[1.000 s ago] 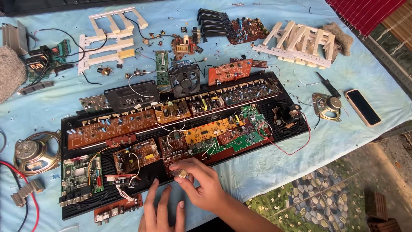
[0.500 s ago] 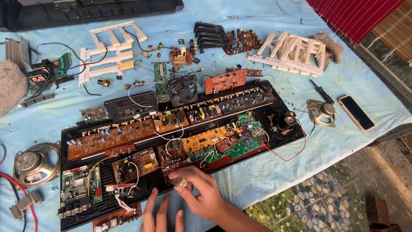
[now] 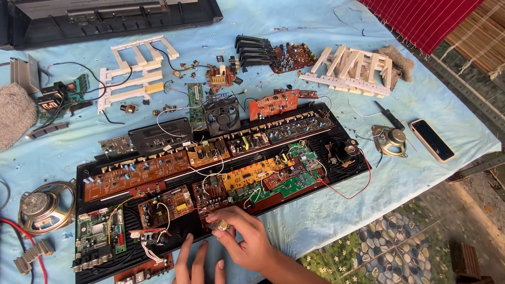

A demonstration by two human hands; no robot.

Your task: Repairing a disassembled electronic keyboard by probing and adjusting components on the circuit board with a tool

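A long black plastic chassis lies on the blue cloth, filled with brown, orange and green circuit boards joined by thin wires. At its near edge my right hand pinches a small round metal part between thumb and fingers. My left hand rests flat beside it, fingers stretched out, tips touching the chassis edge near a white connector.
A loose speaker sits left, another speaker and a phone right. A black fan, white key frames and white key frames, small boards and a grey cloth lie behind. A black casing is at top.
The view has shifted so the whole scene sits lower in the frame. My right hand keeps its pinch on the round metal part; the left hand stays flat.
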